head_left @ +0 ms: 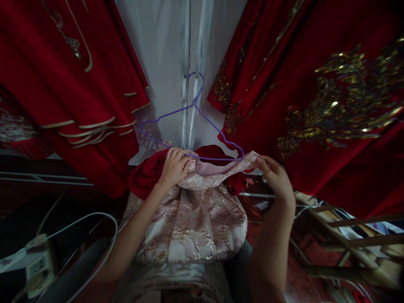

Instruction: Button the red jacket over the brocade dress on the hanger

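Observation:
A pink-and-white brocade garment [202, 219] with gold threads drapes in front of me; whether it is a dress or a skirt, I cannot tell. Its upper edge surrounds the lower part of a purple hanger [176, 111], which stands upright with its hook at the top. My left hand [177, 166] is closed over the garment's left upper edge, beside the hanger's bottom bar. At the other end, my right hand [273, 168] pinches the edge between thumb and fingers, pulling it out past the hanger's right corner. Dark red cloth [147, 174] lies behind the garment.
Red embroidered robes hang on both sides, the left one [94, 84] with pale trim, the right one [268, 75] with gold sequins. Pale metal poles [186, 50] run up the middle. A power strip [39, 265] and white cable lie lower left. A wooden rack [341, 231] stands right.

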